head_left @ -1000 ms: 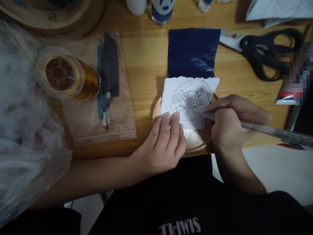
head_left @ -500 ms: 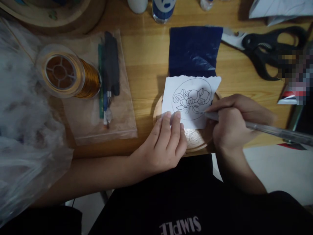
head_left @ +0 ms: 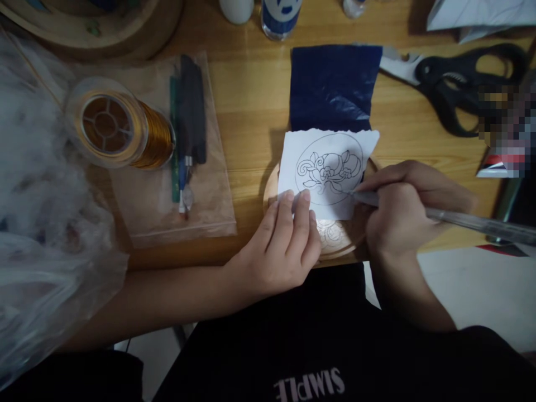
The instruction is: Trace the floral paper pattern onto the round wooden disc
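A white paper with a line drawing of flowers inside a circle lies over a round wooden disc. Dark blue sheet shows beyond the paper's torn top edge. My left hand rests with its fingers spread on the paper's lower left edge and the disc, holding nothing. In my right hand is a grey pen, its tip at the lower right of the drawing. More drawn lines show on the disc below the paper.
Black scissors lie at the right. On the left are a spool of golden wire, a clear bag with tools on it, and crumpled plastic. Bottles and a round wooden container stand at the back.
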`<state>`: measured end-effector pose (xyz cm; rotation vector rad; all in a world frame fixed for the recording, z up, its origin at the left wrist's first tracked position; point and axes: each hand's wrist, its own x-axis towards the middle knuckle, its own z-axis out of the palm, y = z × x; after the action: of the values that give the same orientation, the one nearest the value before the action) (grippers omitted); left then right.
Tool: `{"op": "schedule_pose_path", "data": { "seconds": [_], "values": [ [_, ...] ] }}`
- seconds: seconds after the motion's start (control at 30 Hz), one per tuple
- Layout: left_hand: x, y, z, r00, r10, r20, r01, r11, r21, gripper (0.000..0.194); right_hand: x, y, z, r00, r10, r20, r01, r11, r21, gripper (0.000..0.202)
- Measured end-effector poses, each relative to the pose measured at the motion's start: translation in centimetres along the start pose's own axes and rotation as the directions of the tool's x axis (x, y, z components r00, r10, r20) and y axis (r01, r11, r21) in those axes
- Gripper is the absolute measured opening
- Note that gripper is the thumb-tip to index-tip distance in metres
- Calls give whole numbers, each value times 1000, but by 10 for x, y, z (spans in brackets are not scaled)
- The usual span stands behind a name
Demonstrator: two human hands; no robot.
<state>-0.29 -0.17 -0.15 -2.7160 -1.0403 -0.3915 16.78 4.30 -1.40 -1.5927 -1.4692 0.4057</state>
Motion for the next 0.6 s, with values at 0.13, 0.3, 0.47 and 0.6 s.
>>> {"op": "schedule_pose_path", "data": {
  "seconds": [0.13,0.3,0.47,0.6],
  "values": [
    [0,0,-1,1000,2,8,-2,1000,2,29,2,1,-2,999,-16,36,16,1000,-8,31],
    [1,0,-2,1000,-1,5,1,1000,0,28,5,1,-3,997,0,71,1,1000,-17,29],
    [1,0,-2,1000,-2,11,2,1000,-1,28,3,1,-2,1000,4,31,-3,1000,-19,29],
    [1,-1,-1,1000,3,5,-3,1000,11,29,-1,5,-1,1000,7,-6,-7,1000,16,30]
  ]
}}
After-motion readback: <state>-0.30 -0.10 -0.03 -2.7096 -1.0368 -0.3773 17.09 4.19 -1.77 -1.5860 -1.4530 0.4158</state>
